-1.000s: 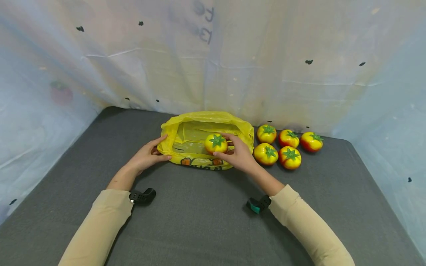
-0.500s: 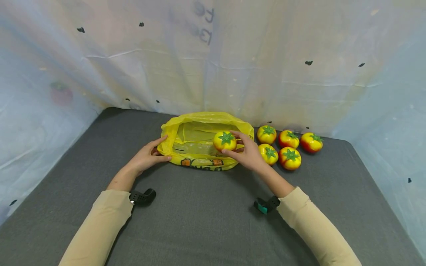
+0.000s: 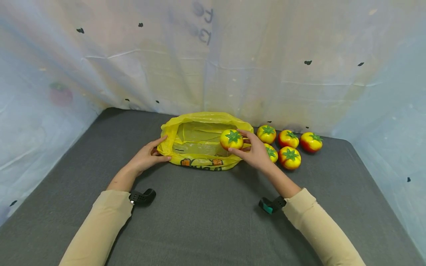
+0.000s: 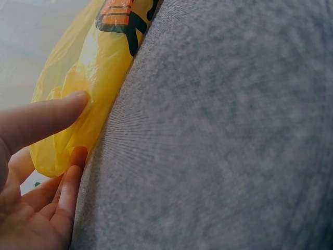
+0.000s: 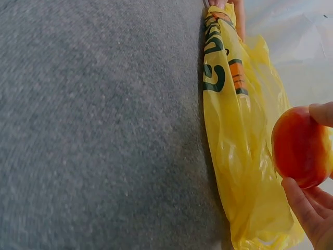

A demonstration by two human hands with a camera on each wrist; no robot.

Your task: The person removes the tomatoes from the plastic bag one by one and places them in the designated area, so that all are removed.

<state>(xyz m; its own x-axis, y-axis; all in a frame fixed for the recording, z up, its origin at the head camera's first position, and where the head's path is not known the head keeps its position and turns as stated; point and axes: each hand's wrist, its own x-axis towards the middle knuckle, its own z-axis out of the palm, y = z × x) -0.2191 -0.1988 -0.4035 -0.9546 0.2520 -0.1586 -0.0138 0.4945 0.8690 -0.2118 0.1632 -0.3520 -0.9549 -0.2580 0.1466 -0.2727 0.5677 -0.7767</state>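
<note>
A yellow plastic bag point(image 3: 196, 162) with dark and orange print lies on the grey cloth, its mouth spread upward. My left hand point(image 3: 146, 154) holds the bag's left end, the thumb point(image 4: 65, 112) on its front and the other fingers behind and under it. Above the right part of the bag's mouth, my right hand point(image 3: 254, 149) grips a toy tomato point(image 3: 232, 139) between thumb and fingers. Its top is yellow with a green leaf star; in the right wrist view the red side of the tomato point(image 5: 299, 148) shows beside the bag.
Several more yellow-and-red toy tomatoes point(image 3: 290, 158) sit right of the bag, one partly hidden by my right hand. A pale plastic sheet point(image 3: 233, 66) rises behind the table, with others at both sides. Grey table cloth point(image 3: 199, 214) extends in front.
My right hand has moved to the right with the toy tomato, from over the middle of the bag's mouth toward its right end. My left hand has stayed at the bag's left end.
</note>
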